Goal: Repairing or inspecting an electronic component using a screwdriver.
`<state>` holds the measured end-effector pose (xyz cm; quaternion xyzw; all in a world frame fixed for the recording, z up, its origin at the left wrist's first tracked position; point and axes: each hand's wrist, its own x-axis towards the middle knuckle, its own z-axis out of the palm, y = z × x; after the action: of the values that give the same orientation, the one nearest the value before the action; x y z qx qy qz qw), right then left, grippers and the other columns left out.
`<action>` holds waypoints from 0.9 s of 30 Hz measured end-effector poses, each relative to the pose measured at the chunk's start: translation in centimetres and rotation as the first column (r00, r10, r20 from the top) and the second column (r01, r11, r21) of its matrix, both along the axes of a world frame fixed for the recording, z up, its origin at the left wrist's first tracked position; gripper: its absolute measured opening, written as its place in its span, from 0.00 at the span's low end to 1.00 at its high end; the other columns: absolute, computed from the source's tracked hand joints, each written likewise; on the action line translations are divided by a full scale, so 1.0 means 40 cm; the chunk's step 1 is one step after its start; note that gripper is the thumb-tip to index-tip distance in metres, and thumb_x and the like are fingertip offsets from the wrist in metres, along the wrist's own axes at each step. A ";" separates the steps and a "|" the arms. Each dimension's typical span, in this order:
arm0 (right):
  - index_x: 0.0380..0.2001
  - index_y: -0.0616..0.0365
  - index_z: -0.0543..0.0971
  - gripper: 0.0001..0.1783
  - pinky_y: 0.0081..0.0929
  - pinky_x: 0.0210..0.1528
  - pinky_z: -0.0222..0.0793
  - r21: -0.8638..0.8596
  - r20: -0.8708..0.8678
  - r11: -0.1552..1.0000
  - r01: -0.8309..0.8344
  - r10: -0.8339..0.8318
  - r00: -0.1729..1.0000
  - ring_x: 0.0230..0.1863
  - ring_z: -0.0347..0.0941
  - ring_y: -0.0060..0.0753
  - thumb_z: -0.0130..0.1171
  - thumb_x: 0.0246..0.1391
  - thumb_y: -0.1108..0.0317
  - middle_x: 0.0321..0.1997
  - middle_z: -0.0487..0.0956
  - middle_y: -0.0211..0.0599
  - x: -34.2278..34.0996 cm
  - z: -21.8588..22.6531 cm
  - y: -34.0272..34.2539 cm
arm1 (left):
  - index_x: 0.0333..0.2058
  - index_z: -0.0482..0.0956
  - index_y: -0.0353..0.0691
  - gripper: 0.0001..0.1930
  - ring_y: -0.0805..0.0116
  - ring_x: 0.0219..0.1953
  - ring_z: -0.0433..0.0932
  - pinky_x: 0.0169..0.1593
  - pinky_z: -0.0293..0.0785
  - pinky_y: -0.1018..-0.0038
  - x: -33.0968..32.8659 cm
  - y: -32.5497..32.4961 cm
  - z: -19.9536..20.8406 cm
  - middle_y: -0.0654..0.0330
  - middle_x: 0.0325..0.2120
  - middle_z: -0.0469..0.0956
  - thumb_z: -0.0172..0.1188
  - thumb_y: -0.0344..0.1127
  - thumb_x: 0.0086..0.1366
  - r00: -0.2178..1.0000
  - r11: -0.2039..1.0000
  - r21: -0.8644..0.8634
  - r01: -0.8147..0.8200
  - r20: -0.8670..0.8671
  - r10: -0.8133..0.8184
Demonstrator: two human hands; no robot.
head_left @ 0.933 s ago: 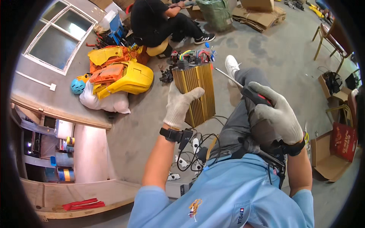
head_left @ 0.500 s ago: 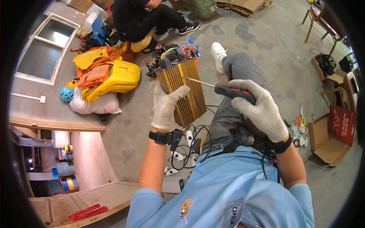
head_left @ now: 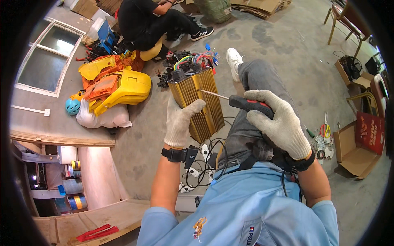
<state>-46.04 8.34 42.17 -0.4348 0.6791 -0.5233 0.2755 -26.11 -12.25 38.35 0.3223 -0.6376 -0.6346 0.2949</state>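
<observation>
While laying the gloved left hand along the left edge of a gold finned box, wrapping the gloved right hand around the black-and-red handle of a screwdriver. Spreading the left thumb wide across the fins, hiding the other left fingers behind the edge and leaving their grip impossible to tell. Curling the right fingers round the handle and aiming the shaft leftward, bringing its tip to the fins but leaving actual contact unclear.

Having the box standing ahead of the waist, just left of a grey-trousered leg and near a white shoe. Blocking part of the box's lower left face with the left hand. Seeing coloured wires crowding its far end, and black cables looping by its near end among white pieces.

Facing, on the left, yellow and orange plastic shells, a white sack and a blue helmet. Having a seated co-worker in black beyond the shells, beside a green sack. Being flanked on the right by scissors, an open carton and, farther off, a brown chair.
</observation>
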 end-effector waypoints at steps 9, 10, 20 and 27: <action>0.58 0.58 0.80 0.23 0.30 0.56 0.76 -0.007 0.063 1.000 -0.016 0.016 0.998 0.48 0.83 0.31 0.66 0.59 0.68 0.45 0.86 0.45 0.002 -0.018 0.003 | 0.55 0.75 0.32 0.26 0.69 0.40 0.84 0.47 0.83 0.69 -0.011 0.016 0.014 0.56 0.44 0.84 0.72 0.28 0.60 0.997 0.997 0.019 -0.069 0.021 0.069; 0.57 0.59 0.80 0.23 0.29 0.52 0.77 -0.030 0.030 1.000 0.004 -0.003 1.000 0.45 0.83 0.28 0.66 0.59 0.68 0.44 0.86 0.44 0.002 -0.027 0.002 | 0.55 0.75 0.32 0.26 0.69 0.40 0.84 0.47 0.83 0.69 -0.015 0.018 0.016 0.56 0.44 0.84 0.73 0.28 0.60 0.997 0.997 0.017 -0.078 0.030 0.077; 0.63 0.64 0.76 0.26 0.17 0.27 0.69 0.098 0.752 0.978 -0.182 0.048 0.657 0.26 0.71 0.12 0.60 0.64 0.67 0.37 0.81 0.29 -0.020 0.014 0.006 | 0.57 0.68 0.32 0.32 0.65 0.43 0.86 0.47 0.85 0.68 -0.005 0.019 0.004 0.53 0.45 0.83 0.76 0.27 0.57 0.992 0.986 -0.122 -0.115 0.042 0.121; 0.54 0.52 0.80 0.24 0.43 0.47 0.77 0.060 -0.477 0.984 -0.168 0.176 0.861 0.44 0.80 0.55 0.71 0.52 0.71 0.45 0.80 0.42 -0.009 0.019 0.020 | 0.57 0.68 0.32 0.33 0.66 0.41 0.85 0.46 0.85 0.68 -0.005 0.030 0.016 0.54 0.45 0.83 0.76 0.28 0.57 0.991 0.977 -0.179 -0.113 0.050 0.124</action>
<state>-46.41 9.13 42.91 -0.6075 0.6888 -0.3669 0.1476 -26.30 -11.06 39.01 0.3516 -0.6793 -0.5471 0.3400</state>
